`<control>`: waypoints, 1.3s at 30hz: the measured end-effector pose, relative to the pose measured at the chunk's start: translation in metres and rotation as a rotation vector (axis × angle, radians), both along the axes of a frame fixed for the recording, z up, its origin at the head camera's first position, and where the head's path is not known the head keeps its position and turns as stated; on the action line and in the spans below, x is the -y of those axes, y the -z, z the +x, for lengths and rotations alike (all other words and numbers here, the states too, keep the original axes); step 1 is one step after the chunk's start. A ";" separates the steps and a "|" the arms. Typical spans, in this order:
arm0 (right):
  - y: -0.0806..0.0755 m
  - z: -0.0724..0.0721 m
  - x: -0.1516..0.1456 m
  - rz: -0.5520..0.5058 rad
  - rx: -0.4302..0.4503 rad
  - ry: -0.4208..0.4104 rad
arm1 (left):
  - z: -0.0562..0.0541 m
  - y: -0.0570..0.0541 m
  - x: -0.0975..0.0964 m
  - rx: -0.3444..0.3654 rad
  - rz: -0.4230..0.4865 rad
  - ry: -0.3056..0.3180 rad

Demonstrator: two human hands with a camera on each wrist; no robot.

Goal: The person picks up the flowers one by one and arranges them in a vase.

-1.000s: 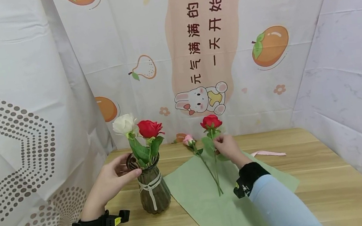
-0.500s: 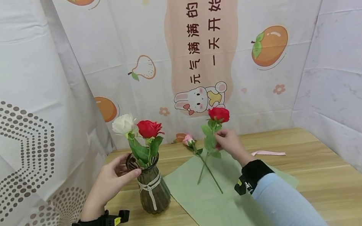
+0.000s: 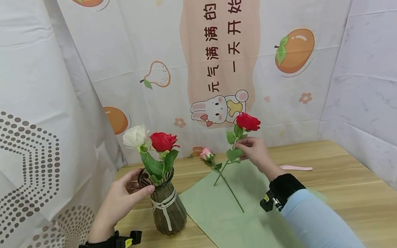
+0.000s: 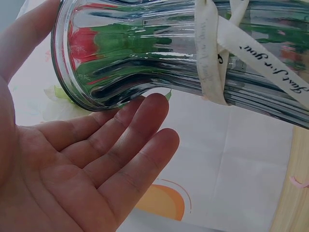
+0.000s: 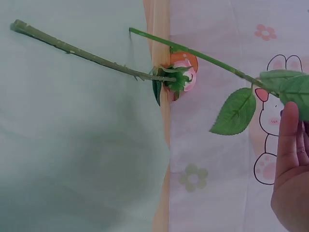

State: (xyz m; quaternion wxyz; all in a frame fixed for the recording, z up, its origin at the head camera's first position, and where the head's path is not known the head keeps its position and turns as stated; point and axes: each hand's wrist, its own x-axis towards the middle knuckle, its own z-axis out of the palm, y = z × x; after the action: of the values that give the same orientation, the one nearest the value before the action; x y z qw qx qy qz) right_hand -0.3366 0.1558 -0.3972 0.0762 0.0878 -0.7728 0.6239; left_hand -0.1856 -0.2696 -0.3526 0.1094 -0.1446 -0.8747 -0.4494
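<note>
My left hand [image 3: 122,196] spans the rim of a ribbed glass vase [image 3: 170,210] in the head view, thumb on the near side and fingers behind. The left wrist view shows its fingers at the vase's lip. A white rose [image 3: 136,137] and a red rose [image 3: 163,141] stand in this vase, which has a cream ribbon round it. My right hand [image 3: 258,154] pinches another red rose [image 3: 248,121] by its leafy stem. That rose tilts, its bloom to the upper right. Beside it lies a pink rose [image 3: 206,154], its stem across the green sheet [image 3: 220,222].
The green sheet lies flat on the wooden table [image 3: 376,196], under the right forearm. A pink ribbon strip [image 3: 296,168] is on the table right of the right hand. A printed curtain [image 3: 154,28] hangs behind the table, with more cloth at both sides.
The right hand has moved slightly right and up with the red rose. The rose has tilted, its bloom going right and its stem's lower end swinging left. The left hand and vase stay put.
</note>
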 end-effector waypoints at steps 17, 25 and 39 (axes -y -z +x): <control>-0.008 0.001 -0.011 0.033 0.013 0.054 | 0.001 0.000 0.000 -0.003 0.003 -0.003; -0.015 0.003 -0.010 -0.013 -0.054 0.061 | 0.000 0.000 0.000 0.002 0.007 0.005; -0.052 0.029 -0.005 -0.169 -0.093 0.011 | -0.002 0.001 0.000 0.002 0.009 0.004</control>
State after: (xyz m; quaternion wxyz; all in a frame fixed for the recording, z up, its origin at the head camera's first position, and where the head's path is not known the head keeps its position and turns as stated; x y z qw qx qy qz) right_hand -0.3072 0.1604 -0.3455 0.1226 0.1054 -0.7134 0.6818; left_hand -0.1872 -0.2700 -0.3539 0.1083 -0.1453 -0.8725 -0.4538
